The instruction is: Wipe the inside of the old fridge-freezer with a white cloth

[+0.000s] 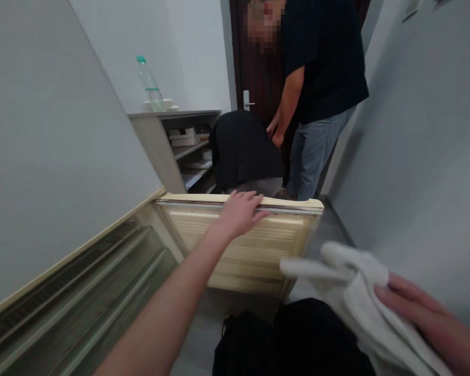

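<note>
My left hand (239,211) lies flat, fingers stretched out, on the top edge of an open cream-coloured fridge door (254,250). The door swings out from the fridge body (74,287) at the left, whose shelves show as blurred rails. My right hand (434,324) at the lower right grips a white cloth (348,292), which hangs over my fingers and points toward the door.
Two other people are in the narrow hallway beyond the door: one bent down in a black top (243,151), one standing in a dark shirt and jeans (321,99) by a dark door. A grey shelf unit (180,146) carries a plastic bottle (149,83). Walls close in on both sides.
</note>
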Available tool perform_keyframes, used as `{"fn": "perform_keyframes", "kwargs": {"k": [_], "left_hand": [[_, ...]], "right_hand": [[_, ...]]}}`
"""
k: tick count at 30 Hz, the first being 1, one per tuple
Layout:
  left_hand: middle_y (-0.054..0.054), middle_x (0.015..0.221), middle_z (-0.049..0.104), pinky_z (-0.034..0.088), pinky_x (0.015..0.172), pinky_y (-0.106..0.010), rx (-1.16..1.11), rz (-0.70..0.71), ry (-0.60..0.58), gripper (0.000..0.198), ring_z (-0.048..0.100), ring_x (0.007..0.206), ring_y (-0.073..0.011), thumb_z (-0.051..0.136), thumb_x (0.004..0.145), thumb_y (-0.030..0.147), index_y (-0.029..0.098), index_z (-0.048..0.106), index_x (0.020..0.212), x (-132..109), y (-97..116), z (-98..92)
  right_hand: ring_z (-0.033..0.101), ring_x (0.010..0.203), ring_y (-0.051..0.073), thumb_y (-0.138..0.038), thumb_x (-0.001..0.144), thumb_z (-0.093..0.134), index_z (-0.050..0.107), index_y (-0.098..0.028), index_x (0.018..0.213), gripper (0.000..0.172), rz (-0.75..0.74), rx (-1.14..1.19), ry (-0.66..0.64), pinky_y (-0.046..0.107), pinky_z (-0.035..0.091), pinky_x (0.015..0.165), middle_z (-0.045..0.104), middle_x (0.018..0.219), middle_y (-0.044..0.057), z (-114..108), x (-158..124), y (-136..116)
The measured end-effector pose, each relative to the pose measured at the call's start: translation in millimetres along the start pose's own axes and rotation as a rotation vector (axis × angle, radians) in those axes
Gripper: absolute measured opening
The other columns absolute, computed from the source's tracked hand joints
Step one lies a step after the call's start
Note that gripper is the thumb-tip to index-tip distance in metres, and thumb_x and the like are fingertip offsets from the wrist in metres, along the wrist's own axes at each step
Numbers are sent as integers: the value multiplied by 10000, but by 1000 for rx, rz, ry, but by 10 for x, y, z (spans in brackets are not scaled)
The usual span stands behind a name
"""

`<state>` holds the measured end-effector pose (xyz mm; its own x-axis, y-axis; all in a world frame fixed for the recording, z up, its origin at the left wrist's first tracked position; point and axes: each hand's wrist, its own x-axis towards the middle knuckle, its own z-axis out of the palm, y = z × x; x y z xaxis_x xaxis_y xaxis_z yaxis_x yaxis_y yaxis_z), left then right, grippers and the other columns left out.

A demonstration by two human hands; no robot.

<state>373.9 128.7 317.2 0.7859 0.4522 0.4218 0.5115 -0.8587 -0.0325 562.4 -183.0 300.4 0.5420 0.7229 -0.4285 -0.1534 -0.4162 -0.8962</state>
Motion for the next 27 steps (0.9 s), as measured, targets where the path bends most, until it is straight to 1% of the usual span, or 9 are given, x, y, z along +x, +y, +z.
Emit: {"fn": "perform_keyframes", "kwargs": {"k": [1,3,5,7,11,15,20,23,27], "left_hand": [[-107,1442,591,362,1157,-525,-2,46,55,643,543,1297,-324,417,993,669,208,578,1411,27,152,41],[-128,1378,616,371,1155,-534,-15,56,186,664,540,1287,-342,395,989,682,196,585,1400,78,448,164],[-171,1338,617,373,1157,-551,-24,5,297,677,526,1295,-362,423,961,711,176,649,1308,101,657,317],[-185,1390,587,364,1181,-536,15,12,368,629,480,1359,-352,452,982,651,165,632,1338,82,743,464],[-191,1509,501,310,1219,-541,132,45,413,587,404,1444,-363,469,1027,472,140,473,1511,8,697,626],[-191,1446,544,359,1169,-559,74,-32,321,808,472,1361,-415,515,901,747,183,520,1479,63,673,608],[-205,1356,571,368,1137,-568,45,-33,384,875,499,1285,-420,503,856,808,155,556,1436,125,715,593],[-208,1373,561,358,1143,-565,53,-21,401,850,490,1292,-415,516,863,788,159,563,1432,100,716,599],[-214,1407,558,366,1148,-564,47,-27,370,839,493,1313,-418,509,876,779,166,552,1448,89,690,592]], "right_hand": [[733,841,309,-652,606,809,780,-327,1077,573,-230,-45,65,396,602,671,765,1093,149,94,118,-329],[713,969,233,-572,787,755,786,-406,1038,303,-811,-162,194,341,559,812,760,1145,97,420,353,-991],[697,1001,250,-455,898,682,788,-308,1089,263,-1236,-287,133,418,542,896,763,1101,96,942,575,-1553],[678,997,237,-349,968,586,774,-175,1007,259,-1505,-423,52,424,537,934,750,1038,93,1613,767,-1917],[666,1010,229,-146,1009,458,739,-113,1024,283,-1613,-988,-208,366,547,910,720,1050,113,3008,995,-2010],[674,1044,261,-92,999,396,720,-88,1107,342,-1541,-1286,-409,379,578,862,660,1196,184,3900,1091,-1685],[678,1045,256,-79,1005,355,727,-72,1074,378,-1616,-1303,-399,378,598,846,628,1269,197,4204,1214,-1473],[685,1031,258,-64,1006,342,700,-65,1177,396,-1621,-1269,-379,381,603,825,642,1254,188,4207,1211,-1478],[701,974,266,-49,974,404,735,-40,1090,351,-1597,-1307,-398,363,599,778,669,1198,208,4089,1125,-1520]]}}
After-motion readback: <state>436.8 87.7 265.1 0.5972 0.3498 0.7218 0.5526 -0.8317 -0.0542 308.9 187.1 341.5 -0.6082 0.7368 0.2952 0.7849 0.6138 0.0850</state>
